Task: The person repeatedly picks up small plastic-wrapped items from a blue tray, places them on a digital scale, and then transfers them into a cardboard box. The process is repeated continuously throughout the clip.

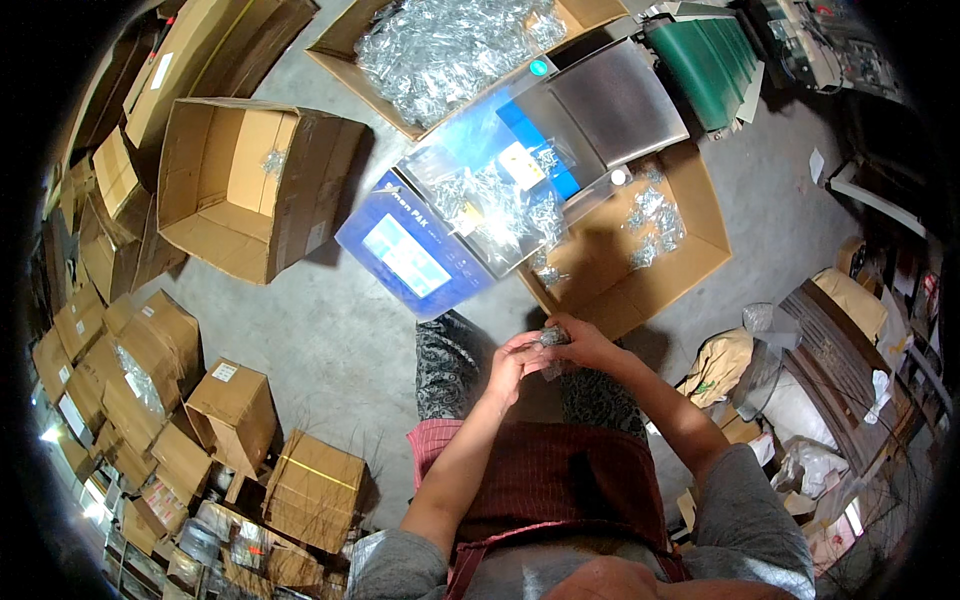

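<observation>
My left hand (511, 364) and my right hand (588, 344) meet in front of my lap, fingers closed around a small clear plastic bag (551, 338) of what look like grey metal pieces. Part of the bag is covered by my fingers. Just beyond them stands a blue and silver packing machine (365, 238) with a lit screen (405, 257). A heap of small shiny metal parts (500, 210) lies on its top. To the right of the machine, an open cardboard box (708, 225) holds several small filled bags (655, 225).
A large carton (335, 55) full of clear bags sits behind the machine, with a green conveyor belt (705, 65) to its right. An open carton (232, 190) lies at left. Stacked boxes (230, 415) fill the lower left; sacks and wrapping (800, 410) lie at right.
</observation>
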